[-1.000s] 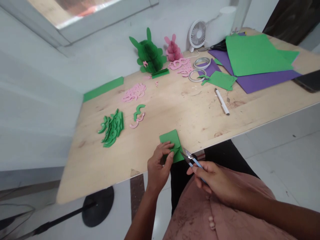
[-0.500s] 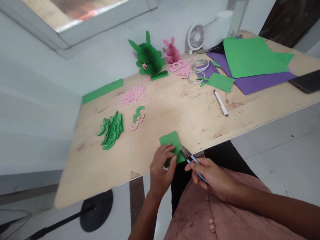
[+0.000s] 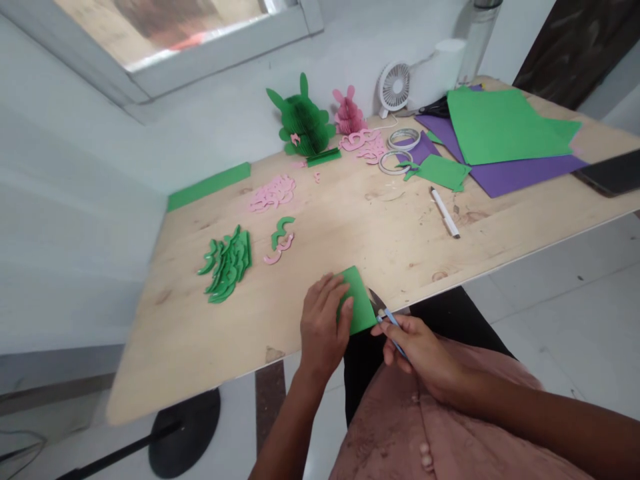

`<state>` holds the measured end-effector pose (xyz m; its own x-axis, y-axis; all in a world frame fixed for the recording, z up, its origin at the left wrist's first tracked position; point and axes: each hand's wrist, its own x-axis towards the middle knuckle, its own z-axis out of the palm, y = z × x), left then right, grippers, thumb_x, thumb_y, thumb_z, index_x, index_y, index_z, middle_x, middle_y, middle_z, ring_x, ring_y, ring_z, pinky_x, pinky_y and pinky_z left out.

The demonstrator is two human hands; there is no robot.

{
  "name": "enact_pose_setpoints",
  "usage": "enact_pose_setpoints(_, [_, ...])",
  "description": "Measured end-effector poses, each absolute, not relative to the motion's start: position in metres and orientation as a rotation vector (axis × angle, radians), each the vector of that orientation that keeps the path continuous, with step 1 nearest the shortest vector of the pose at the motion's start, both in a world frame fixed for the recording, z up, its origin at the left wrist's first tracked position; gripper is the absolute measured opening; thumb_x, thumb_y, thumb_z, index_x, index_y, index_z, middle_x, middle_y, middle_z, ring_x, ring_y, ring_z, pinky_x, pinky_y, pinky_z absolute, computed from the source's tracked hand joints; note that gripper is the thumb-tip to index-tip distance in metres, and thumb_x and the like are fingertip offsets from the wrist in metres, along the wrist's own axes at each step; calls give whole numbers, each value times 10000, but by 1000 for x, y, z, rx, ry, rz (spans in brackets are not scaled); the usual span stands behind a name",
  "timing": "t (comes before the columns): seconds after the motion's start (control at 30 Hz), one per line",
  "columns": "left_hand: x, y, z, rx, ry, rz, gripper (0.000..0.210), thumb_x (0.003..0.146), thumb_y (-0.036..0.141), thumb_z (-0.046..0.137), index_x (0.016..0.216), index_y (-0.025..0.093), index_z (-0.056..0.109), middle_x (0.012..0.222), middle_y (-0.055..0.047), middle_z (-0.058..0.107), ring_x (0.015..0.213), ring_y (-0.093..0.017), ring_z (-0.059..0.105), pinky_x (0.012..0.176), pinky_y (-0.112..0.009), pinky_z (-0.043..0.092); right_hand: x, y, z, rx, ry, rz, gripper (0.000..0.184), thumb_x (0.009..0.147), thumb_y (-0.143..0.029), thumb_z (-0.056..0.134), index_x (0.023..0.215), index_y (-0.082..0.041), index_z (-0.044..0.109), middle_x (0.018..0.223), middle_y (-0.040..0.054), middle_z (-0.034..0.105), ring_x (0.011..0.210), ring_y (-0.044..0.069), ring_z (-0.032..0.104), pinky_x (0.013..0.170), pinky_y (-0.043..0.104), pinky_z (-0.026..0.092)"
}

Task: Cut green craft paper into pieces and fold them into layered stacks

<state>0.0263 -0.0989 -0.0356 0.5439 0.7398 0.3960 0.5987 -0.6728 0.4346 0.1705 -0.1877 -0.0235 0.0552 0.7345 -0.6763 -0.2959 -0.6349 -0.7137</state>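
A green paper piece (image 3: 358, 300) lies at the table's front edge, its lower end jutting over. My left hand (image 3: 324, 323) rests flat on its left side, fingers stretched forward and thumb spread, pressing it down. My right hand (image 3: 417, 343) is closed around a pair of small scissors with blue handles (image 3: 396, 327). Their blades point up and left beside the paper's right edge; whether they touch it I cannot tell. To the left are a pile of green paper cutouts (image 3: 229, 265), a curved green cutout (image 3: 283, 230) and a curved pink one (image 3: 280, 250).
Pink cutouts (image 3: 273, 193) lie farther back. Green (image 3: 303, 123) and pink (image 3: 349, 113) honeycomb paper rabbits stand by the wall, beside a small fan (image 3: 395, 87). Tape rolls (image 3: 395, 162), a white marker (image 3: 445, 212), green sheets (image 3: 505, 127), purple sheets (image 3: 520, 175) and a phone (image 3: 613, 173) lie rightward.
My left hand has flattened onto the green paper, which now lies flatter and straighter. The scissors have shifted slightly, still in my right hand. The whole view has tilted a little.
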Motion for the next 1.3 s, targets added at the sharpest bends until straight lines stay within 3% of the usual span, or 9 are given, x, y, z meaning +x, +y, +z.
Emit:
enact_pose_setpoints(0.1, [30, -88, -42, 2750, 1185, 569, 441, 923, 308, 391, 1329, 142, 441, 1369, -157, 482, 1324, -302, 364, 1064, -534, 274, 169, -187, -22, -1557, -402, 1656, 289, 789, -392, 497, 837, -133, 614, 433, -60, 441, 385, 68, 297, 403, 221, 157])
enact_pose_setpoints(0.2, [32, -85, -48, 2851, 1192, 424, 538, 924, 369, 374, 1406, 131, 341, 1419, -160, 419, 1337, -314, 340, 1072, -542, 238, 169, -187, -22, -1518, -374, 1662, 222, 750, -340, 526, 769, -137, 616, 470, -41, 456, 422, 71, 312, 418, 230, 153])
enact_pose_setpoints(0.43, [30, -88, -49, 2896, 1183, 412, 561, 924, 405, 363, 1420, 148, 321, 1426, -155, 411, 1332, -302, 351, 1079, -527, 228, 168, -187, -23, -1522, -349, 1738, 231, 772, -361, 518, 785, -149, 609, 505, -39, 481, 399, 58, 308, 428, 228, 165])
enact_pose_setpoints(0.57, [30, -87, -49, 2892, 1182, 400, 575, 920, 409, 372, 1424, 139, 310, 1437, -158, 393, 1334, -315, 342, 1081, -535, 212, 168, -186, -22, -1530, -405, 1696, 260, 770, -409, 541, 744, -156, 596, 473, -52, 422, 422, 67, 300, 426, 227, 150])
enact_pose_setpoints(0.77, [30, -87, -48, 2887, 1190, 368, 583, 919, 414, 375, 1426, 136, 302, 1450, -153, 373, 1346, -322, 316, 1077, -545, 210, 168, -185, -21, -1544, -344, 1681, 557, 851, -618, 348, 681, -145, 587, 448, -41, 394, 399, 63, 270, 430, 229, 162])
enact_pose_setpoints(1.0, [30, -87, -49, 2885, 1188, 373, 586, 920, 422, 369, 1429, 141, 296, 1451, -151, 373, 1350, -316, 309, 1086, -545, 182, 165, -185, -25, -1566, -320, 1663, 533, 870, -582, 362, 645, -150, 577, 484, -31, 387, 454, 75, 312, 443, 220, 153])
enact_pose_setpoints(1.3, [31, -88, -45, 2887, 1248, 263, 577, 936, 463, 285, 1415, 146, 334, 1472, -120, 346, 1362, -295, 290, 1089, -533, 199, 165, -183, -21, -1481, -29, 1800, 520, 917, -527, 340, 680, -138, 590, 471, -60, 365, 370, 35, 204, 437, 227, 83])
